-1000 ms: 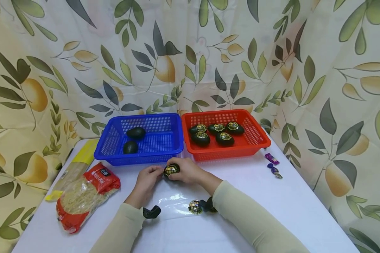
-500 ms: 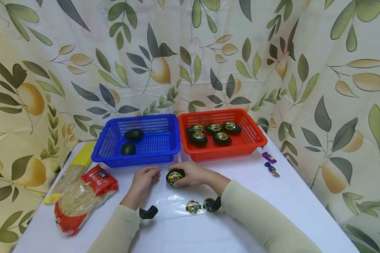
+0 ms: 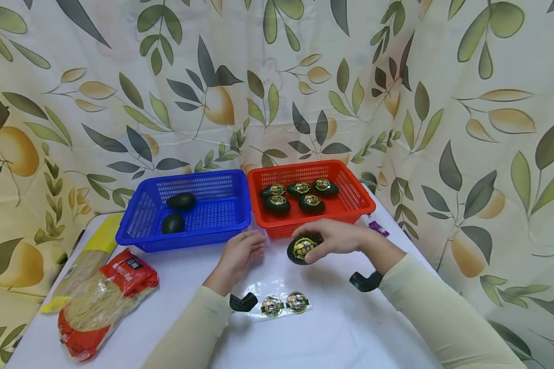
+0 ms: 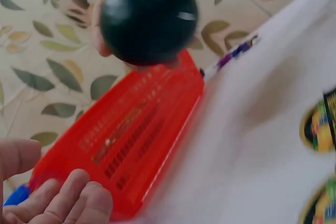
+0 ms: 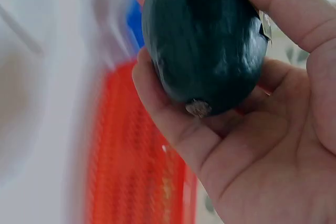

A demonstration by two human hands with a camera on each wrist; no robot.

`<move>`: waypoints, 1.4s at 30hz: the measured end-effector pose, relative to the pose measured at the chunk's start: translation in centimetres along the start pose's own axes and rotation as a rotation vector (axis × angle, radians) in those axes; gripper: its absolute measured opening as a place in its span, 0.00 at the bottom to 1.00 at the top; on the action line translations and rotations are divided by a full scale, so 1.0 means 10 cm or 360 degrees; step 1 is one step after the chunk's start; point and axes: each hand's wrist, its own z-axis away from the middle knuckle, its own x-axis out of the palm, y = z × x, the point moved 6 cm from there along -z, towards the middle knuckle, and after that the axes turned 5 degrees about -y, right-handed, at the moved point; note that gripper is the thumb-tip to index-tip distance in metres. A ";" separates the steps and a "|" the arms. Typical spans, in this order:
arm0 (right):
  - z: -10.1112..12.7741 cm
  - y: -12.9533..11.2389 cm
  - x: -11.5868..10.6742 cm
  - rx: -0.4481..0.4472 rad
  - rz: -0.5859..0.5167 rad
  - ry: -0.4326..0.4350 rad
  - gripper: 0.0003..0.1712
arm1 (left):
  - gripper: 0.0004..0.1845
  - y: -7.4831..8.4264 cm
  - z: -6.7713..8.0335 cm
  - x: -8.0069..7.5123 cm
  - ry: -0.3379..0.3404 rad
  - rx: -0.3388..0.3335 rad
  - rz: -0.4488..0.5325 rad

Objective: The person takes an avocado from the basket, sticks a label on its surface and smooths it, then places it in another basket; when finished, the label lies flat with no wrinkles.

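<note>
My right hand (image 3: 339,238) grips a dark green avocado (image 3: 297,256) with a black-and-gold round sticker on it, held up in front of the red basket (image 3: 320,220). In the right wrist view the thumb and fingers wrap around the avocado (image 5: 205,40), stem end showing. My left hand (image 3: 242,253) holds nothing; its fingers are loosely bent near the front of the blue basket (image 3: 189,238). Below the hands lies a clear sticker sheet (image 3: 283,309) with two round gold stickers. Several stickered avocados (image 3: 277,205) sit in the red basket, and two plain avocados (image 3: 181,201) in the blue one.
At the left of the white table (image 3: 351,328) lie a red-and-clear bag of noodles (image 3: 101,302) and a yellow-ended packet (image 3: 83,256). A purple-wrapped candy (image 3: 378,228) is right of the red basket. A patterned curtain (image 3: 277,102) hangs behind.
My right hand has lifted the stickered avocado away from my left hand and moved it rightward toward the red basket. My left hand has let go of it and its fingers have loosened.
</note>
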 end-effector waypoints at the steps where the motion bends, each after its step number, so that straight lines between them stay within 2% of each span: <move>1: 0.03 0.02 -0.10 0.0016 0.0004 0.0016 0.31 | 0.21 0.01 -0.02 0.03 -0.0011 0.0002 0.0021; 7: 0.07 0.26 -0.68 0.0142 -0.0004 0.0149 0.33 | 0.19 0.02 -0.14 0.17 -0.0021 -0.0017 0.0149; 12: -0.06 0.55 -1.07 0.0293 -0.0081 0.0218 0.38 | 0.15 0.00 -0.21 0.18 0.0049 -0.0006 0.0271; 16: -0.23 0.71 -1.27 0.0342 -0.0132 0.0226 0.41 | 0.15 -0.01 -0.23 0.16 0.0083 -0.0010 0.0319; 19: -0.35 0.81 -1.36 0.0375 -0.0210 0.0195 0.41 | 0.15 -0.02 -0.23 0.14 0.0094 -0.0015 0.0313; 22: -0.45 0.91 -1.45 0.0431 -0.0211 0.0165 0.40 | 0.12 -0.01 -0.23 0.13 0.0093 -0.0022 0.0294; 26: -0.53 1.07 -1.55 0.0563 -0.0175 0.0131 0.38 | 0.13 0.00 -0.24 0.14 0.0080 -0.0010 0.0271; 30: -0.55 1.25 -1.58 0.0734 -0.0210 0.0098 0.38 | 0.17 -0.02 -0.25 0.16 0.0068 -0.0016 0.0246; 37: -0.59 1.39 -1.55 0.0779 0.0013 0.0023 0.37 | 0.17 -0.08 -0.24 0.21 0.0022 -0.0070 0.0196; 42: -0.58 1.41 -1.53 0.0919 -0.0206 0.0004 0.36 | 0.16 -0.06 -0.24 0.22 0.0033 -0.0063 0.0178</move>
